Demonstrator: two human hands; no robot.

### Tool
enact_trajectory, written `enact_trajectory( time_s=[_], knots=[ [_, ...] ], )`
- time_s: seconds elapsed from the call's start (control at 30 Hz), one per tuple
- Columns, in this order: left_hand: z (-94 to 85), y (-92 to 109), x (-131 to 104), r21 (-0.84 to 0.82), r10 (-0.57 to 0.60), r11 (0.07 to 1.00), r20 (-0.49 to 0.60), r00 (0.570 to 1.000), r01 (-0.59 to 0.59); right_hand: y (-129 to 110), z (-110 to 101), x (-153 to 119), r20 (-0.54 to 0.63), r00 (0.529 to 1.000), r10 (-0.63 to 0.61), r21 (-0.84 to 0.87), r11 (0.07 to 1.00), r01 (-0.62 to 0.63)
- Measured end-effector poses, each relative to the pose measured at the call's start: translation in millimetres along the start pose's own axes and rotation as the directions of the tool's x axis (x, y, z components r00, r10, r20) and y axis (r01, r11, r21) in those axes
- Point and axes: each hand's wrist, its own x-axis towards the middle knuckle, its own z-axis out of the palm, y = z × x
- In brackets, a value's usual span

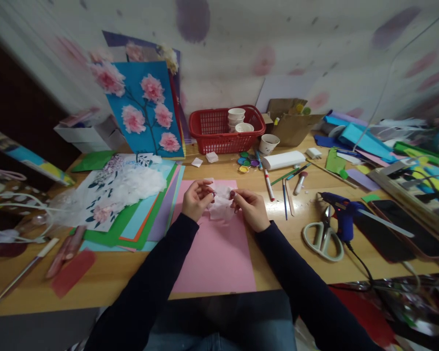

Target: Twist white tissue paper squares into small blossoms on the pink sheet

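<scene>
Between both hands is a thin, white, crinkled piece of tissue paper [223, 190]. My left hand [198, 200] pinches its left side between thumb and fingers. On the other side my right hand [251, 207] pinches the tissue with thumb and forefinger. More pale tissue hangs or lies just below the fingertips; I cannot tell which. Underneath is a pink sheet of paper [215, 258] flat on the wooden table. Small white folded squares [212, 157] lie beyond the sheet.
At the back stand a blue flower picture [131, 87] and a red basket [208, 141] with paper cups. Coloured sheets and a white fluffy heap [142, 183] lie to the left. Scissors [324, 239], a blue glue gun [346, 214] and phones [413, 226] are on the right.
</scene>
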Motion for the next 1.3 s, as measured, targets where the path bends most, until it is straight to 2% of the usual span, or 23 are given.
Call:
enact_trajectory(
  time_s=[0.4,0.53,0.67,0.77,0.93,1.0,1.17,1.3],
  knots=[
    [-2.7,-5,4,0.027,0.058,0.998,-0.128,0.99,-0.055,-3,1,1,-0.03,0.998,0.054,-0.001,0.999,-0.054],
    [-6.7,-9,6,0.101,0.088,0.992,-0.175,0.981,-0.071,-3,0,3,-0.064,0.996,0.063,-0.005,0.998,-0.063],
    [-10.3,-10,7,0.245,0.151,0.964,-0.2,0.968,-0.1,-2,-2,3,-0.098,0.994,0.057,-0.005,0.998,-0.057],
    [-8.3,-5,3,0.369,0.238,0.914,-0.149,0.96,-0.169,-3,-2,3,-0.082,0.995,0.061,-0.006,0.998,-0.062],
    [3.7,6,-9,0.429,0.275,0.85,0.136,0.952,-0.307,-6,0,1,-0.014,0.997,0.07,-0.018,0.997,-0.07],
    [7.7,8,-12,0.431,0.28,0.838,0.189,0.941,-0.336,-7,0,0,0.011,0.998,0.066,-0.027,0.998,-0.065],
    [10.8,7,-13,0.439,0.309,0.828,0.162,0.937,-0.348,-8,0,0,0.048,0.998,0.048,-0.055,0.997,-0.045],
    [11.4,4,-13,0.432,0.29,0.845,0.124,0.949,-0.315,-8,1,0,0.064,0.997,0.041,-0.072,0.997,-0.036]
  ],
)
